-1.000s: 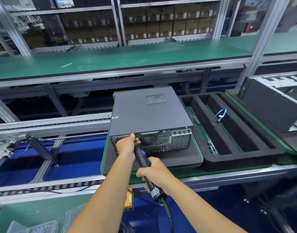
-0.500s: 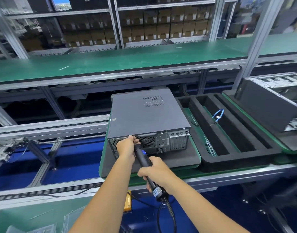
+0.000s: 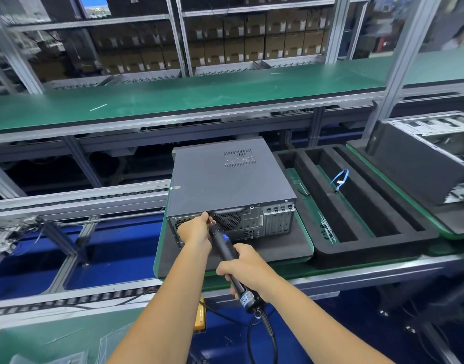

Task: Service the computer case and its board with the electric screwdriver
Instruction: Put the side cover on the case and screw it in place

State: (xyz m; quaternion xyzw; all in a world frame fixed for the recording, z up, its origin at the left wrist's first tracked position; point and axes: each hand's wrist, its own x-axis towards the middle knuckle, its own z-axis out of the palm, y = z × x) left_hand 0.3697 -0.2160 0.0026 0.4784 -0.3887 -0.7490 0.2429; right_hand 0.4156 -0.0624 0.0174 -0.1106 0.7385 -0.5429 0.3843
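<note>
A closed dark grey computer case lies flat on a black foam pad, its rear panel with fan grille and ports facing me. My right hand grips the black electric screwdriver by its body, its cable trailing down. The tool's tip meets the top edge of the rear panel, left of the fan grille. My left hand pinches the front end of the screwdriver at the tip, against the case. The screw itself is hidden by my fingers.
A black foam tray with long slots and a blue cable lies right of the case. Another open case stands at far right. A roller conveyor runs left, a green shelf above, a yellow box below.
Both hands and the screwdriver stay at the same spot on the rear panel. Only the camera view has shifted slightly.
</note>
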